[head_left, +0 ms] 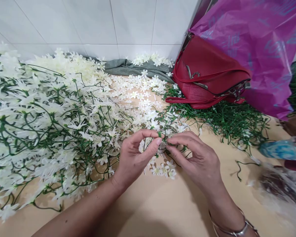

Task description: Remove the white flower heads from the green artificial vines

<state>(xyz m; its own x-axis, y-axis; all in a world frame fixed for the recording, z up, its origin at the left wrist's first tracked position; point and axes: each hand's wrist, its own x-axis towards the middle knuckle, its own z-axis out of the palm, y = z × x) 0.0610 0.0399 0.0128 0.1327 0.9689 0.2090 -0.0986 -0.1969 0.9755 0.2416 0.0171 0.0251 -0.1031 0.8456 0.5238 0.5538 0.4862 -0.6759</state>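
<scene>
Green stem piece (159, 134) between fingertips of the hands (168, 149), left hand pinched on it.

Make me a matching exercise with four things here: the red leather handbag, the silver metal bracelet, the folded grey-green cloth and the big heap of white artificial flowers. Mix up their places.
Things:
1. Red leather handbag
2. Silver metal bracelet
3. Folded grey-green cloth
4. Big heap of white artificial flowers

Places:
A. Along the foot of the white tiled wall
B. Across the left side of the tan tabletop
C. Next to the purple plastic bag
D. Around the wrist of the right hand

Right pairs: 1-C, 2-D, 3-A, 4-B
</scene>
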